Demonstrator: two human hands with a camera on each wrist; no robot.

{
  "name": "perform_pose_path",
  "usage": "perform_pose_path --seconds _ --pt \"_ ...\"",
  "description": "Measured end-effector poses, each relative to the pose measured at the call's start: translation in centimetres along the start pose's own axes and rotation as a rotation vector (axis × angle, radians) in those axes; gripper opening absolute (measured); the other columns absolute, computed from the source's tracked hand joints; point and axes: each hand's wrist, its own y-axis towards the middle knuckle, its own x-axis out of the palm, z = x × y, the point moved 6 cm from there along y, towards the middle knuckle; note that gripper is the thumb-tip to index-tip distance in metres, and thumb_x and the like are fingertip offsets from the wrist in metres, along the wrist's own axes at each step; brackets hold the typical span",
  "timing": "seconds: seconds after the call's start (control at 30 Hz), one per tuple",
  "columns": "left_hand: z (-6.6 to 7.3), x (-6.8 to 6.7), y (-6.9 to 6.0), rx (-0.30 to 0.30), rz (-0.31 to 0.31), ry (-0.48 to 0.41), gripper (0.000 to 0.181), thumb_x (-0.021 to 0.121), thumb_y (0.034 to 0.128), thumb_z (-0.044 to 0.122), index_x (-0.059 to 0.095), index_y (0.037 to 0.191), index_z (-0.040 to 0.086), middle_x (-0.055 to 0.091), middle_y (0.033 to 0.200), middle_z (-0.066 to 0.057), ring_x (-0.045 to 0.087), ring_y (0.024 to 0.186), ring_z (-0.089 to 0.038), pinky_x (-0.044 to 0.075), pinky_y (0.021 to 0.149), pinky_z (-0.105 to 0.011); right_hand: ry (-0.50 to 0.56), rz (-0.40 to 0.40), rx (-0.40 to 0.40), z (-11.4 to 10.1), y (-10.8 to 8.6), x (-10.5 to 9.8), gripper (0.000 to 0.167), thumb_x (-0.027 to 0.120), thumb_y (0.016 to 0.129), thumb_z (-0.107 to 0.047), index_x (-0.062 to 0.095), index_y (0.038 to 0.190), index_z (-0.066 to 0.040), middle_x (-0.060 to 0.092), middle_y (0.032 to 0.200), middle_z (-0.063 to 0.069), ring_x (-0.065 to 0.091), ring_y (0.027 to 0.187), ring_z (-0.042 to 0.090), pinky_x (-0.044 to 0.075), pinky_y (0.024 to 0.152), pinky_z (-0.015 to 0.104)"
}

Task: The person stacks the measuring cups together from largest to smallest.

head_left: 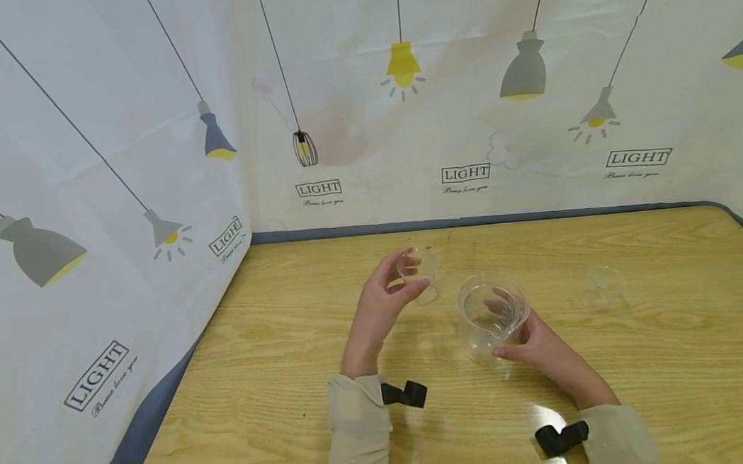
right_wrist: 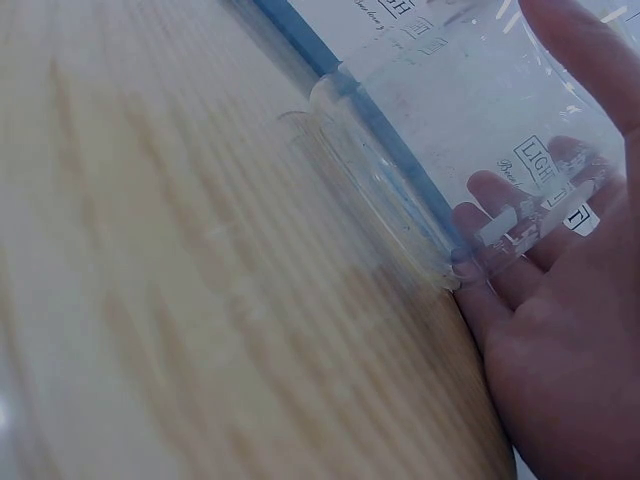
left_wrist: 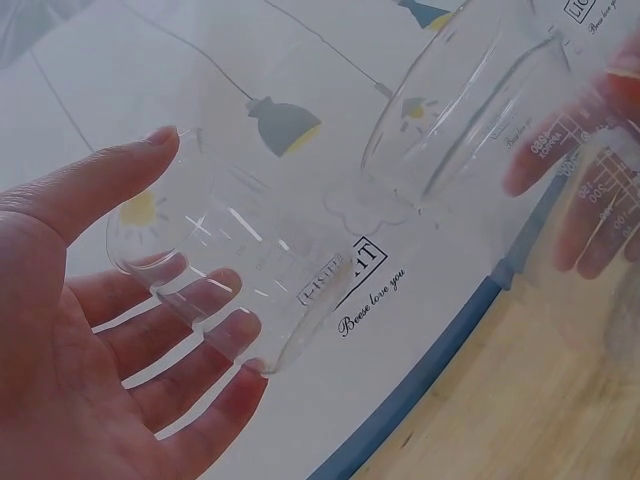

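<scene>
My left hand [head_left: 379,306] holds a small clear beaker [head_left: 426,268], tilted, between thumb and fingers. The left wrist view shows that small beaker [left_wrist: 255,265] with the fingers curled along its underside. To the right, my right hand [head_left: 541,349] grips a larger clear beaker [head_left: 480,339] from its right side, with the mouth up. White volume marks [left_wrist: 590,190] show on the large beaker in the left wrist view. Its rim looks doubled; whether another beaker sits inside, I cannot tell. The two held beakers are apart.
Another clear, see-through object [head_left: 605,289] lies on the wooden table [head_left: 673,355] to the right; its shape is hard to make out. A white sheet [head_left: 364,119] printed with lamps hangs behind and at the left. Black straps [head_left: 407,394] stick out from the sleeves.
</scene>
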Motion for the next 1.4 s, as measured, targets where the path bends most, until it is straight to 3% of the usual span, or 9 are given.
perform_pose_path --seconds 0.17,0.37,0.7,0.97,1.2,1.27,1.4 --pt "0.3 0.1 0.0 0.003 -0.002 -0.012 0.054 0.067 0.0764 0.041 0.046 0.125 0.033 0.055 0.115 0.006 0.049 0.107 -0.013 0.038 0.092 -0.035 0.002 -0.002 0.0 0.0 0.0 0.0 0.086 0.068 0.076 -0.001 0.015 0.142 -0.016 0.03 0.14 0.014 0.026 0.127 0.031 0.03 0.089 0.011" --pt "0.5 0.2 -0.1 0.007 -0.015 -0.022 0.054 0.068 0.077 0.039 0.046 0.126 0.032 0.055 0.117 0.002 0.049 0.107 -0.014 0.037 0.092 -0.038 -0.023 0.001 0.002 0.1 0.0 -0.1 0.085 0.068 0.076 -0.002 0.016 0.142 -0.016 0.031 0.14 0.012 0.026 0.128 0.03 0.024 0.09 0.007" --pt "1.1 0.4 -0.1 0.023 -0.032 -0.024 0.051 0.067 0.0794 0.034 0.045 0.126 0.034 0.054 0.119 0.001 0.048 0.108 -0.015 0.037 0.092 -0.04 -0.007 -0.002 0.006 -0.1 -0.1 0.0 0.085 0.068 0.076 -0.001 0.016 0.142 -0.018 0.03 0.14 0.013 0.025 0.128 0.03 0.027 0.09 0.009" --pt "4.1 0.8 -1.1 0.017 -0.067 -0.025 0.051 0.065 0.0827 0.023 0.044 0.129 0.024 0.052 0.122 -0.005 0.046 0.112 -0.024 0.036 0.093 -0.04 -0.01 0.0 0.012 -0.1 -0.1 0.0 0.085 0.068 0.076 -0.002 0.016 0.142 -0.018 0.03 0.14 0.012 0.025 0.128 0.03 0.027 0.09 0.009" --pt "4.5 1.2 -1.4 0.006 -0.089 -0.028 0.053 0.064 0.083 0.026 0.042 0.131 0.023 0.05 0.124 -0.007 0.047 0.111 -0.024 0.041 0.089 -0.035 -0.018 0.005 0.032 0.1 -0.2 -0.1 0.085 0.068 0.077 -0.004 0.017 0.141 -0.025 0.03 0.14 0.01 0.024 0.128 0.029 0.025 0.089 0.008" --pt "4.5 1.3 -1.4 0.004 -0.092 -0.028 0.053 0.064 0.0832 0.026 0.042 0.131 0.023 0.05 0.125 -0.008 0.048 0.11 -0.022 0.042 0.087 -0.033 -0.02 0.007 0.035 0.1 -0.1 -0.1 0.085 0.068 0.077 -0.004 0.017 0.142 -0.023 0.031 0.14 0.01 0.025 0.128 0.028 0.025 0.092 0.01" --pt "4.5 1.3 -1.4 0.007 -0.088 -0.016 0.052 0.063 0.0833 0.026 0.042 0.131 0.024 0.051 0.124 -0.008 0.048 0.109 -0.018 0.042 0.088 -0.031 -0.015 0.014 0.03 0.1 -0.1 -0.1 0.085 0.069 0.076 -0.002 0.016 0.142 -0.016 0.032 0.139 0.011 0.026 0.128 0.029 0.016 0.103 0.036"
